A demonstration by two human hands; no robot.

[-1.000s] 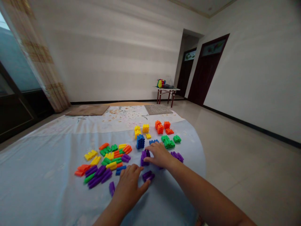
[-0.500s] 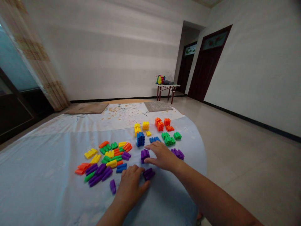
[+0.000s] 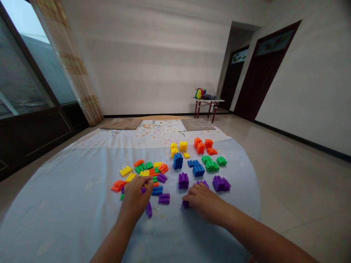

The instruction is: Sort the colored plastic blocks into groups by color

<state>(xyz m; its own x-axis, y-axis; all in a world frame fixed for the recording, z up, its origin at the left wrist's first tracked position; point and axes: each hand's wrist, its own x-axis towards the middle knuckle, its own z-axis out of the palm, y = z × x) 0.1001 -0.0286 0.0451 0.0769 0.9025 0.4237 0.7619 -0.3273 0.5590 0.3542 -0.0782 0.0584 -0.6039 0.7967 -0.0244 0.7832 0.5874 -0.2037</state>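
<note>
My right hand (image 3: 204, 201) has its fingers closed on a purple block (image 3: 185, 204) on the cloth, mostly covered by the fingertips. Over the mixed pile at the left hovers my left hand (image 3: 137, 195), fingers apart, hiding some purple pieces. Beside it lie a purple block (image 3: 164, 199), a blue block (image 3: 157, 190) and a single purple piece (image 3: 148, 210). Behind my right hand are a purple stack (image 3: 183, 181) and a purple cluster (image 3: 221, 183). Farther back stand blue (image 3: 178, 161), green (image 3: 210, 164), yellow (image 3: 183, 146) and orange (image 3: 199, 145) groups.
A blue cloth (image 3: 68, 204) covers the round table. At its far side lie a brown mat (image 3: 122, 124) and a grey mat (image 3: 197, 125). Beyond, a small table (image 3: 210, 99) bears a colourful bag (image 3: 200, 93).
The view has shifted, and the scene sits farther right. My left hand has moved over the pile. My right hand has left the purple stack and come nearer, closing on a purple block.
</note>
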